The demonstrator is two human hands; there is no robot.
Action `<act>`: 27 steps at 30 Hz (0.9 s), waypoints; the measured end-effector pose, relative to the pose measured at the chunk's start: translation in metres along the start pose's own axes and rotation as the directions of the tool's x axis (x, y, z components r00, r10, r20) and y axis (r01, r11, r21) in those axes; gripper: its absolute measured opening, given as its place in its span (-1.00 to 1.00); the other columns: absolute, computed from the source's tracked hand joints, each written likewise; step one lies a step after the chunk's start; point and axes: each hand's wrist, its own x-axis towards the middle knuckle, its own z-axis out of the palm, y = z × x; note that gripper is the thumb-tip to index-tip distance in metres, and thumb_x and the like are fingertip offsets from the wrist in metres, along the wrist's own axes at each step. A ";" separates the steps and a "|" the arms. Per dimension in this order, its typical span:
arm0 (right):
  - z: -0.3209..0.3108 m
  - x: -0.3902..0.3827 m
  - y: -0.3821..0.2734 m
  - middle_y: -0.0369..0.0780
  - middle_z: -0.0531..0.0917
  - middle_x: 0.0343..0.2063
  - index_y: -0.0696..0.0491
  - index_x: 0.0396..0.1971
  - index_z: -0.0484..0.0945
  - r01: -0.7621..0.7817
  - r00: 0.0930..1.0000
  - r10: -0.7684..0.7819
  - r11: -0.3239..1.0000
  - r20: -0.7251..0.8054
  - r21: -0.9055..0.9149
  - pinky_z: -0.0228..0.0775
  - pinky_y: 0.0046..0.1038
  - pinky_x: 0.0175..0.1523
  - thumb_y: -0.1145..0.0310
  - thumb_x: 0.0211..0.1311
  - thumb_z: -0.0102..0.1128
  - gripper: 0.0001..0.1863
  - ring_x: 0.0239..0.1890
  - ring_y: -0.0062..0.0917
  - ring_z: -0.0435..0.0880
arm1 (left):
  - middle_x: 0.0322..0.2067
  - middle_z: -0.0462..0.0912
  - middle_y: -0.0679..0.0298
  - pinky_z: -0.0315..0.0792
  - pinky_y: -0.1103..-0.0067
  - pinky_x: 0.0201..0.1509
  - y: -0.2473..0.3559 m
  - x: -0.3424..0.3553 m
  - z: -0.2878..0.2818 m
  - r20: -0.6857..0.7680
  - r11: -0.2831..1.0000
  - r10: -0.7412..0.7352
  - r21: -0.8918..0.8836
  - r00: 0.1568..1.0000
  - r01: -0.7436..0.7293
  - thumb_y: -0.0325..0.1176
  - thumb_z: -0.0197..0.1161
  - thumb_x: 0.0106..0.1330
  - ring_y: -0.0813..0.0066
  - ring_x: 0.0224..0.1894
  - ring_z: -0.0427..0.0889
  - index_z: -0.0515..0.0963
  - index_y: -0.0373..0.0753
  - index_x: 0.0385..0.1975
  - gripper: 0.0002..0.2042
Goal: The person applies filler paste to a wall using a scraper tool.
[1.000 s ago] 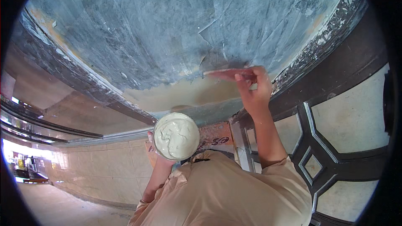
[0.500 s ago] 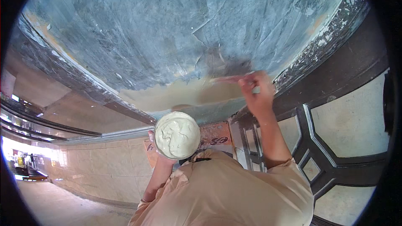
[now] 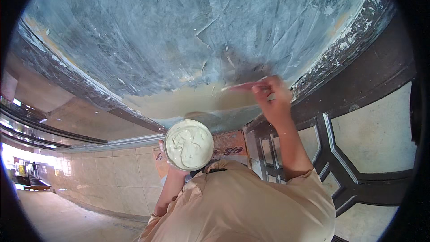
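My left hand (image 3: 174, 170) holds up a round tub (image 3: 166, 152) from below and its left side; most of its fingers are hidden under it. Off-white putty (image 3: 190, 145) fills the tub nearly to the rim, its top swirled. In my raised right hand (image 3: 275, 101) is a slim reddish putty knife (image 3: 244, 86), slightly blurred, gripped between thumb and fingers. Its pale tip points left, at the wall panel (image 3: 152, 36). A smooth beige band (image 3: 179, 101) runs along the panel's lower part, below a blue-grey, streaked surface. Whether the blade touches the wall I cannot tell.
A dark frame with flaking white paint (image 3: 345, 40) borders the panel on the right. Beside it is a dark door with pale panes (image 3: 374, 139). Beige tiles (image 3: 107, 170) line the lower left. An orange printed sheet (image 3: 235, 143) lies behind the tub.
My right hand and the putty knife have shifted slightly left, the knife's tip a little lower. The wall has slid a little left in view. The tub stays nearly still in my left hand.
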 end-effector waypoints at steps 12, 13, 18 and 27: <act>-0.015 0.022 0.006 -0.12 0.64 -0.31 0.12 -0.23 0.59 0.037 0.978 -0.089 0.964 -0.188 -0.264 0.54 -0.32 -0.24 0.25 0.25 0.37 -0.74 -0.30 -0.23 0.67 | 0.44 0.23 0.11 0.23 0.00 0.44 -0.014 -0.004 -0.001 0.125 0.989 0.014 -0.148 0.992 0.005 0.59 -0.23 0.22 -0.01 0.42 0.28 0.16 -0.03 0.48 -0.03; -0.017 0.021 0.004 -0.12 0.63 -0.29 0.12 -0.22 0.58 -0.001 0.970 -0.030 0.992 -0.240 -0.127 0.54 -0.30 -0.23 0.26 0.25 0.36 -0.74 -0.29 -0.22 0.66 | 0.44 0.23 0.11 0.22 0.00 0.44 -0.013 -0.006 0.001 0.029 0.997 -0.016 -0.077 0.999 0.018 0.59 -0.24 0.22 -0.01 0.42 0.27 0.17 -0.03 0.47 -0.03; -0.013 0.000 0.021 -0.16 0.63 -0.24 0.09 -0.19 0.58 0.073 0.997 -0.072 0.993 0.016 -0.093 0.54 -0.28 -0.14 0.26 0.24 0.34 -0.74 -0.24 -0.24 0.66 | 0.45 0.22 0.13 0.21 -0.02 0.44 -0.014 -0.014 -0.008 -0.020 0.995 0.005 -0.097 1.000 -0.007 0.58 -0.27 0.24 -0.01 0.42 0.26 0.18 -0.01 0.47 -0.05; 0.037 -0.026 0.032 -0.21 0.67 -0.31 -0.02 -0.21 0.64 0.272 0.927 -0.189 0.933 0.322 -0.235 0.52 -0.23 -0.14 0.38 0.23 0.29 -0.86 -0.24 -0.25 0.67 | 0.44 0.23 0.14 0.25 0.00 0.41 -0.018 -0.019 -0.026 -0.155 0.994 0.070 0.098 0.985 -0.055 0.57 -0.23 0.24 -0.01 0.42 0.27 0.21 0.01 0.46 -0.08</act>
